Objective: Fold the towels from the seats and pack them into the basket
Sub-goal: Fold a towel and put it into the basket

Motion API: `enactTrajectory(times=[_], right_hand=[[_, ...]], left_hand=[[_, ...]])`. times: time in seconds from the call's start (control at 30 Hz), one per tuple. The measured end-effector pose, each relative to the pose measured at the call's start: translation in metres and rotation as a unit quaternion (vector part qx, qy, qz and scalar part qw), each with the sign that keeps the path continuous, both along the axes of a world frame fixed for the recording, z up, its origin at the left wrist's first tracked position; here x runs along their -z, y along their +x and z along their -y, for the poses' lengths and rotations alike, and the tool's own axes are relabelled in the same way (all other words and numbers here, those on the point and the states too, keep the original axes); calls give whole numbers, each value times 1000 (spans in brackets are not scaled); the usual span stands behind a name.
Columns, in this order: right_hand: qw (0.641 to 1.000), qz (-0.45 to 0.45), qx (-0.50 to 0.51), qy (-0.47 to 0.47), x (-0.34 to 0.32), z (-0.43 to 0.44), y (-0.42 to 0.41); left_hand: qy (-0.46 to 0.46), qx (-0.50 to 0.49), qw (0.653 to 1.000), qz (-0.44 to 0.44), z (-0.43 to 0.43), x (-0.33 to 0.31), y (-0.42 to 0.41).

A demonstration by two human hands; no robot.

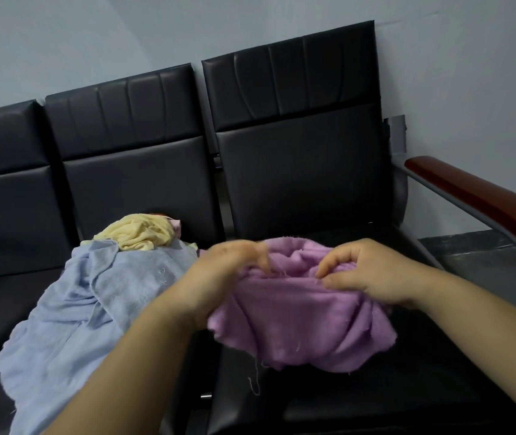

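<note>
A: Where is the purple towel (300, 324)?
B: It lies bunched on the right-hand seat (376, 403), towards its front edge. The left hand (228, 271) and right hand (366, 271) each pinch its upper fold between curled fingers and thumb.
A: How best to fold it?
B: I'd find two true corners, draw that edge taut, and lay it flat on the seat before halving. The loose threads may snag.
A: And farther back?
B: The blue towel (93, 296) sprawls over the middle seat (137, 183), with the yellow towel (137, 235) heaped near its back edge. No basket shows.
A: Any labels?
B: None readable.
</note>
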State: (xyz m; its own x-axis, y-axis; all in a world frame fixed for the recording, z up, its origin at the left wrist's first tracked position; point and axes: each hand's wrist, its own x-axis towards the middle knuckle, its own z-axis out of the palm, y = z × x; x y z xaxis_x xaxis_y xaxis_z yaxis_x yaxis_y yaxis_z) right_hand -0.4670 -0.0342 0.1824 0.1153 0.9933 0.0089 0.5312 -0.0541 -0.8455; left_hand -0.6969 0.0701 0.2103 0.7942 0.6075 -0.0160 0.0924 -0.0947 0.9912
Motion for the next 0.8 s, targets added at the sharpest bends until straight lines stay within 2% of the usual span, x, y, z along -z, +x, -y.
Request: enactTrajectory(times=[0.03,0.1,0.13,0.2,0.23,0.3,0.33,0.37,0.43,0.5,0.53,0.6,0.63,0.67,0.73,0.77,0.8], right_hand=[[999,-24,28,25,-1,-1,2],[993,-54,75,77,-4,-1,4],[989,-72,86,98,-6,-1,3],[986,-110,50,112,-11,0,1],[991,-103,7,87,-13,1,-1],[994,33,-101,-12,-12,2,-5],[980,123,-143,-58,-9,1,-6],[964,194,-160,-83,-4,-3,-6],[962,240,-116,-57,-1,-11,-7],[977,212,-22,18,-1,-20,-2],[984,169,33,52,0,-22,0],[983,63,120,123,1,-24,-3],[974,28,144,170,2,-25,-10],[964,0,154,217,0,-24,-17],[953,-56,127,268,-9,-19,-29],[960,-73,81,257,-16,-14,-33],[976,-57,10,208,-21,-10,-33]], left_hand=[[88,41,993,-65,-2,3,-4],[246,128,941,-192,-6,15,-15],[292,131,920,-226,-9,19,-19],[328,69,923,-188,-17,21,-19],[331,25,931,-150,-20,22,-19],[292,-70,951,-67,-21,20,-17],[271,-110,956,-30,-20,21,-16],[256,-135,957,-2,-21,23,-16],[247,-135,959,19,-18,20,-14],[242,-63,968,3,-17,15,-17],[256,-3,966,-44,-18,15,-20],[323,84,928,-164,-19,19,-25],[353,81,913,-189,-23,21,-25],[371,56,908,-187,-25,20,-26],[382,-55,912,-138,-28,18,-26],[362,-125,918,-104,-28,15,-28],[311,-178,932,-58,-25,11,-31]])
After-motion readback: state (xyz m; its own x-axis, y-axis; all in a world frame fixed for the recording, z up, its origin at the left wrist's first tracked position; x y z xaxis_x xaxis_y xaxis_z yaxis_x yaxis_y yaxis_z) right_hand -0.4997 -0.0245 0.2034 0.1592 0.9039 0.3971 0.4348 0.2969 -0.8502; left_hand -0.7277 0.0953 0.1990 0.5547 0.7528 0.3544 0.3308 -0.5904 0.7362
